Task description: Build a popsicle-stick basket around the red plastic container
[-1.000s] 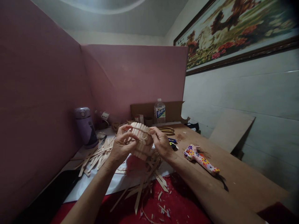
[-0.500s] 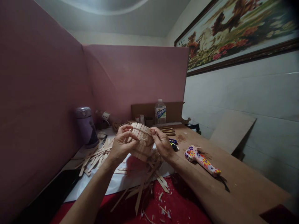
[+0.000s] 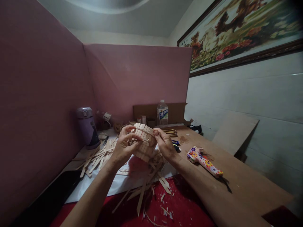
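Between my hands is a round holder made of upright wooden craft sticks (image 3: 142,152), tilted, with twine round its upper part and a small pale flower shape (image 3: 146,142) on its side. My left hand (image 3: 126,143) grips its left side, the fingers at the rim and the thumb close to the flower. At the upper right rim, my right hand (image 3: 164,143) pinches the holder's edge or the twine's end; the fingertips hide which. Loose craft sticks (image 3: 101,159) lie in a pile to the left, and cut sticks (image 3: 142,198) lie below the holder.
A flower-patterned glue gun (image 3: 204,161) rests on the brown board at right. Gold-handled scissors (image 3: 170,132) and a plastic bottle (image 3: 162,114) stand or lie behind. A purple flask (image 3: 87,127) is at left. Wood scraps (image 3: 167,212) dot the red cloth (image 3: 187,201).
My left thumb and the holder have shifted very slightly, with the flower a little to the right and higher. Both hands keep their grip.
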Tool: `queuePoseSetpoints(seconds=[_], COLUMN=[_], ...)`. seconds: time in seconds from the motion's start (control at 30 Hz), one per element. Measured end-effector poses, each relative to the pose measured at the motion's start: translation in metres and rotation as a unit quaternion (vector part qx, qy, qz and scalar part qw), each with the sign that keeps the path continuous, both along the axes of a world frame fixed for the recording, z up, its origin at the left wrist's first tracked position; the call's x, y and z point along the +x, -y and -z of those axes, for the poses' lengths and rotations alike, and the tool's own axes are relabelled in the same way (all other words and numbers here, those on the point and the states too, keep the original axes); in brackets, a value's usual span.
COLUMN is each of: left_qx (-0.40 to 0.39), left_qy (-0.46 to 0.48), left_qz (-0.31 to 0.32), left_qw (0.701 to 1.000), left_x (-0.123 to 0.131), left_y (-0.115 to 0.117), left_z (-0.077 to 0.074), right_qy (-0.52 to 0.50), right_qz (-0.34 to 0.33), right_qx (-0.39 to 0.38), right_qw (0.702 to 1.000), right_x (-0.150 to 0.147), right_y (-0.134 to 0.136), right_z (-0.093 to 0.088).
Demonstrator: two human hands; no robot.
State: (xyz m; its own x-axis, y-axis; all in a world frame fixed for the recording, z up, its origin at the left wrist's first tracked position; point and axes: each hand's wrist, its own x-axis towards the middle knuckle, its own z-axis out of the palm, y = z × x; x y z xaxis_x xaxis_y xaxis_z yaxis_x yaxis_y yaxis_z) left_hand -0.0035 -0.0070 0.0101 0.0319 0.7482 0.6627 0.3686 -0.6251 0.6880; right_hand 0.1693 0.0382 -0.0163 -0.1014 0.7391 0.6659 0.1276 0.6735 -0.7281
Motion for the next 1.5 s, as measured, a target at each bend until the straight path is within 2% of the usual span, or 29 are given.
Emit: queuePoseSetpoints(seconds=[0.37, 0.83, 1.1, 1.5], left_qx=[0.027, 0.033, 0.029, -0.025], left_qy=[-0.044, 0.0, 0.001, 0.062], left_qz=[-0.042, -0.065, -0.092, -0.036], left_qw=[0.998, 0.997, 0.995, 0.997], left_x=[0.0005, 0.0035, 0.0074, 0.0062], left_y=[-0.0009, -0.0067, -0.0045, -0.0013], left_z=[0.0009, 0.0081, 0.0049, -0.0003], right_qy=[-0.007, 0.006, 0.003, 0.002], right_qz=[-0.006, -0.005, -0.008, -0.013], right_qx=[-0.005, -0.006, -0.013, -0.009], right_qw=[1.0, 1.0, 1.0, 1.0], right_x=[0.0005, 0.0005, -0.0004, -0.0011], right_y=[-0.0007, 0.0008, 0.003, 0.0036], right_z=[0.0015, 0.0011, 0.0005, 0.0005])
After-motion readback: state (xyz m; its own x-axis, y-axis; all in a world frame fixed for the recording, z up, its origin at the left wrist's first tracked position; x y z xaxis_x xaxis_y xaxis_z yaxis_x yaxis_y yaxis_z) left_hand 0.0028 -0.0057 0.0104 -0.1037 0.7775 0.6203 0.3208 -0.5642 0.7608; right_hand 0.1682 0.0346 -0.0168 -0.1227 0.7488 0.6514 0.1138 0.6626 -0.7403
